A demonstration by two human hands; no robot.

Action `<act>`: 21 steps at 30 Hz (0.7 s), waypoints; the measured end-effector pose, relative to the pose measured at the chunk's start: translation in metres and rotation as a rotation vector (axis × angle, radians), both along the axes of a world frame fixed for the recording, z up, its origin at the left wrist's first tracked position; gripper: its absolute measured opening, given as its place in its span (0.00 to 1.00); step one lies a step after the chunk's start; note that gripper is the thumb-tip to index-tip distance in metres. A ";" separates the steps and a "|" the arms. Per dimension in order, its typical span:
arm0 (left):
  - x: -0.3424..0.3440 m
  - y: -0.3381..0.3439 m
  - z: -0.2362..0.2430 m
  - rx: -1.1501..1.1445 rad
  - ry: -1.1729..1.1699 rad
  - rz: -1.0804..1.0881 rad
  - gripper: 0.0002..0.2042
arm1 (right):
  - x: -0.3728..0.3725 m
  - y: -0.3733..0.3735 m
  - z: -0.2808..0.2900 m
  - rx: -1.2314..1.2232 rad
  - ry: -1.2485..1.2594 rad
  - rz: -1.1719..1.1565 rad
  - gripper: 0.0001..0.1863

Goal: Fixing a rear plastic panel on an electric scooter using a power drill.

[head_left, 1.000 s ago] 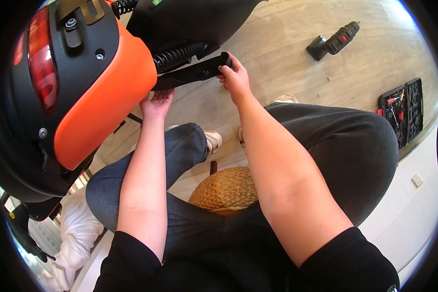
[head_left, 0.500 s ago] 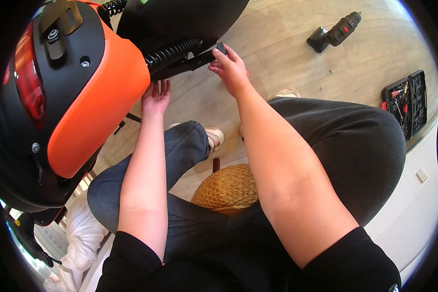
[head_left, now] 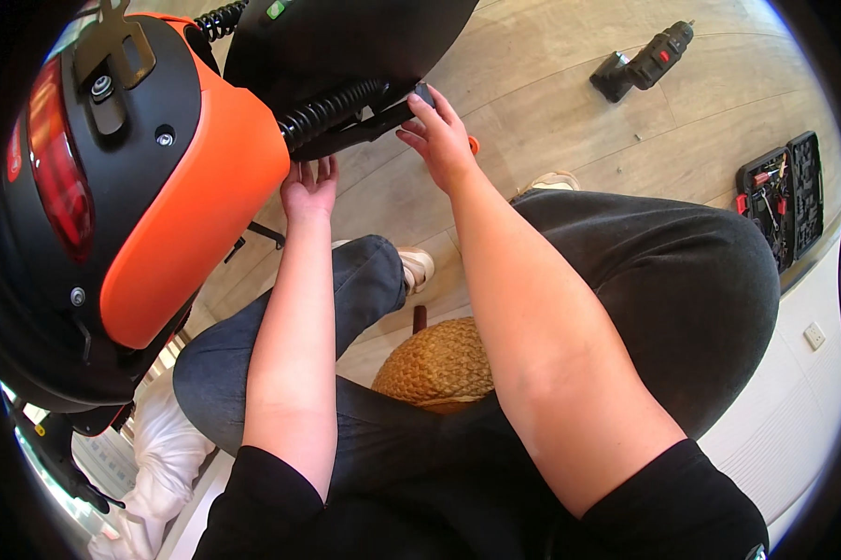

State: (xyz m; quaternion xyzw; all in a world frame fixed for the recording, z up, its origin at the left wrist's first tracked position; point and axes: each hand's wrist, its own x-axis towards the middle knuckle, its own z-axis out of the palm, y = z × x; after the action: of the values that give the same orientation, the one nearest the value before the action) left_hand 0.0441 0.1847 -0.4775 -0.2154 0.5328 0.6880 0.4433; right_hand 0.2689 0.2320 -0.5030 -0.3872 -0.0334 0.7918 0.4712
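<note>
Closer to the spring [head_left: 332,112] than a second ago, the strip [head_left: 372,129] now runs alongside it, turned so that less of its broad side shows. This black strip lies just below the spring, between the orange panel [head_left: 192,215] and the right hand [head_left: 444,140]. The right thumb and forefinger pinch its far end, the other fingers loosely bent. The left hand [head_left: 308,194] is palm up beneath the near end, fingers slightly apart and curled upward; whether their tips touch the strip I cannot tell. Beyond the spring is a large black guard [head_left: 346,42]. A red tail light [head_left: 61,168] sits left of the panel. Farther off, a drill [head_left: 643,65] and an open tool case [head_left: 780,201] lie on the floor [head_left: 532,103]. A woven stool [head_left: 436,362] shows between the person's legs, and white cloth [head_left: 166,439] hangs at lower left.
</note>
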 end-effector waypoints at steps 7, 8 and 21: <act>-0.009 0.006 0.001 0.046 -0.012 0.001 0.17 | -0.001 0.000 0.009 0.033 0.169 -0.033 0.39; -0.005 0.006 0.002 0.034 0.005 -0.002 0.17 | -0.001 -0.002 0.008 0.057 0.194 -0.047 0.41; 0.001 0.014 0.010 -0.051 0.066 0.016 0.18 | -0.001 -0.007 0.001 0.015 0.042 0.035 0.40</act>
State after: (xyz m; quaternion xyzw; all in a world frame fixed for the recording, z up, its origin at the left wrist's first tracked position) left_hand 0.0450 0.1988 -0.4671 -0.2081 0.5627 0.6844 0.4144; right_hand 0.2682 0.2248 -0.5020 -0.3664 -0.0361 0.8076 0.4606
